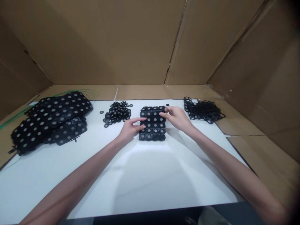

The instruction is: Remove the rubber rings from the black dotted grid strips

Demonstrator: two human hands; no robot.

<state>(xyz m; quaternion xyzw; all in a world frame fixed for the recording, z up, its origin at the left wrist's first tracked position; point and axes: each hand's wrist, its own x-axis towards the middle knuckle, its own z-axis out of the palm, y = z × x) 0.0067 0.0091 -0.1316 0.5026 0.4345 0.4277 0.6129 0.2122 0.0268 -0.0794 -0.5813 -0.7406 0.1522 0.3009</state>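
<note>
A black moulded sheet of round cells with grey metal centres [152, 123] lies flat on the white table, in the middle of the head view. My left hand [128, 129] is at its left side, with two spread fingers resting on the sheet. My right hand [175, 118] is at the sheet's upper right corner, with thumb and forefinger on that corner. I cannot tell whether those fingers pinch the sheet.
A stack of similar sheets [51, 120] lies at the left. Loose black rings [117, 113] form a pile beyond my left hand, and a tangled black lattice [203, 109] lies at the right. Cardboard walls [107, 43] surround the white table [131, 181].
</note>
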